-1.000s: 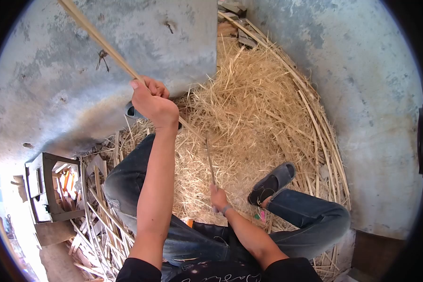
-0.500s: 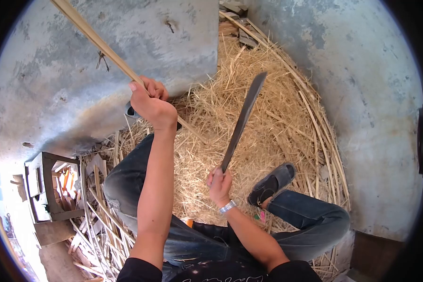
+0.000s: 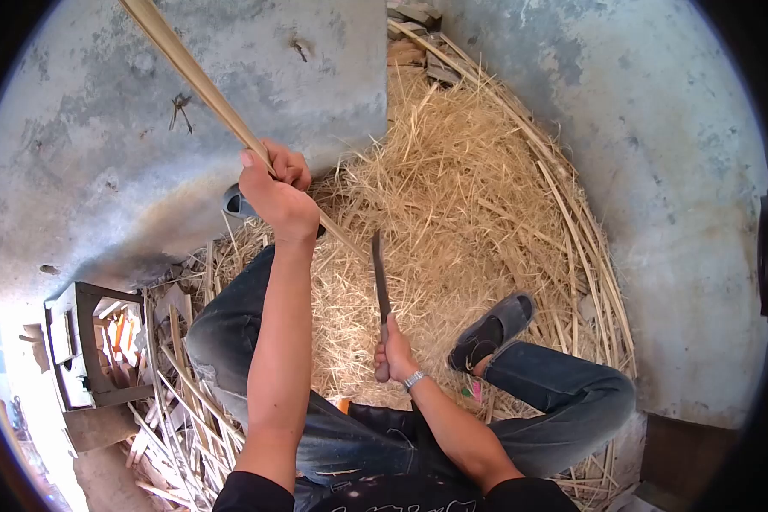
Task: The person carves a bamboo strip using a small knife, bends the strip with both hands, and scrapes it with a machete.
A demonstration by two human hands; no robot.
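My left hand point(image 3: 277, 189) is closed around a long pale wooden strip point(image 3: 198, 78), which slants from the upper left down past my wrist toward the straw. In my right hand point(image 3: 396, 352), lower and nearer my body, is the handle of a long dark blade point(image 3: 381, 277). The blade points up and away, its tip beside the lower end of the strip. Whether tip and strip touch, I cannot tell. A metal watch point(image 3: 414, 379) is on my right wrist.
Straw-like shavings point(image 3: 452, 196) cover the floor between my bent legs. Grey walls point(image 3: 683, 213) rise on both sides. Long strips point(image 3: 576, 222) lie along the right wall. At the left stand a dark wooden frame point(image 3: 90, 341) and more strips. My sandaled foot point(image 3: 495, 331) rests at the right.
The blade swung up to the right half a second ago and is now back down by the strip's lower end. My left hand still holds the strip, whose upper part has shifted slightly right.
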